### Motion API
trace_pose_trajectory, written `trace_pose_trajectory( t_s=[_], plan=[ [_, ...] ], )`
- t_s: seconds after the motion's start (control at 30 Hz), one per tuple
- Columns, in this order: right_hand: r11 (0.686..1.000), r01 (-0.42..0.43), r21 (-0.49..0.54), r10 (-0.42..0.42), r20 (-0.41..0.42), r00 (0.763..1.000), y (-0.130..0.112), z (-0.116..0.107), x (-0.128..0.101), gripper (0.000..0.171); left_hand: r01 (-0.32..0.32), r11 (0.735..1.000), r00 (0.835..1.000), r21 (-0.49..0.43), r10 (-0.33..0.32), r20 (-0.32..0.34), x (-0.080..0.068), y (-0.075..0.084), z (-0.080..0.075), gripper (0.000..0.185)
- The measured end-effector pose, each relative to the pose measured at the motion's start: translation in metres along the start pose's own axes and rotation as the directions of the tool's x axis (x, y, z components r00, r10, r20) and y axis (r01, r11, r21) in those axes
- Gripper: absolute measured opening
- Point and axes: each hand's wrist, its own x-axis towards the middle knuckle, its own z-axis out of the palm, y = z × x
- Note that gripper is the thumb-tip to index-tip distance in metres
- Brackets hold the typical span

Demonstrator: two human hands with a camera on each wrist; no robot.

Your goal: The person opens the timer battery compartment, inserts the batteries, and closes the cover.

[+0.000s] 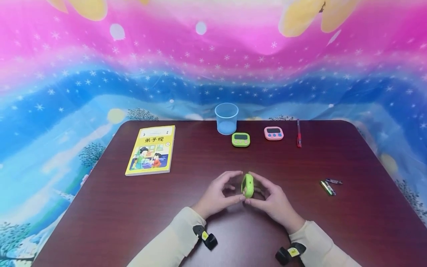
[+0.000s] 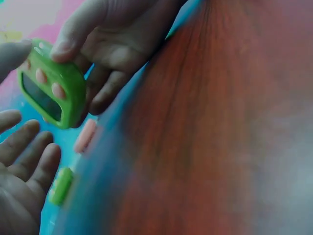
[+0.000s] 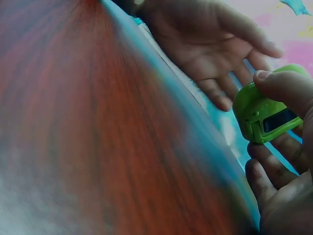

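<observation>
At the near centre of the dark red-brown table [image 1: 300, 207], both hands meet around a green digital timer [image 1: 247, 185], held on edge just above the tabletop. Right hand [image 1: 271, 202] grips it: thumb on the top edge, fingers curled under and behind, clear in the right wrist view, where the timer [image 3: 264, 115] shows its dark screen. Left hand [image 1: 217, 194] is at the timer's other side, thumb and fingertip at its edges; left wrist view shows the left fingers [image 2: 29, 152] relaxed and spread just beside the timer [image 2: 51, 90], a fingertip touching its upper corner, so a light touch rather than a grip. Pink buttons on the timer face are visible there. Far side of table: a clear blue plastic cup [image 1: 226, 118], just in front of it a second green timer [image 1: 241, 139], then a pink timer [image 1: 274, 133] to the right, then a red pen [image 1: 298, 134] lying lengthwise. Left of the cup, well apart, a yellow children's book [image 1: 151, 150] lies flat, cover up. Right of the hands, well apart, two small batteries [image 1: 329, 185] lie together. Both sleeves are cream, each with a black wrist mount. Behind the table hangs a pink-and-blue starry backdrop [image 1: 100, 74].
</observation>
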Motion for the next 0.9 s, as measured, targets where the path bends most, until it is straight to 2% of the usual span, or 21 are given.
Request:
trace_pose_trajectory(
  t_s=[0.13,0.33,0.5,0.63,0.73,0.9],
  plan=[
    [1.0,-0.011,-0.01,0.011,0.011,1.0,-0.001,0.0,0.001,0.075,-0.03,0.999,0.999,0.043,0.032,-0.032,0.007,0.008,0.001,0.07],
    [0.999,-0.003,-0.05,0.004,0.019,1.0,-0.001,-0.001,-0.001,0.073,-0.046,0.981,0.999,0.188,0.05,-0.017,0.011,0.015,0.003,0.072],
    [0.998,0.015,-0.06,-0.014,0.015,1.0,0.0,0.0,0.0,0.071,-0.08,0.971,0.996,0.223,0.089,-0.029,0.011,0.015,0.002,0.069],
    [0.999,0.009,-0.04,-0.008,0.022,1.0,-0.001,0.001,0.001,0.069,-0.121,0.975,0.99,0.189,0.132,-0.05,0.011,0.016,0.001,0.067],
    [0.999,-0.032,-0.044,0.033,0.027,0.999,-0.002,0.002,0.001,0.069,-0.15,0.98,0.985,0.128,0.159,-0.061,0.011,0.017,0.001,0.067],
    [0.998,-0.058,-0.037,0.059,0.029,0.998,-0.002,0.003,0.001,0.071,-0.169,0.983,0.982,0.069,0.174,-0.073,0.011,0.021,-0.001,0.067]
  ],
)
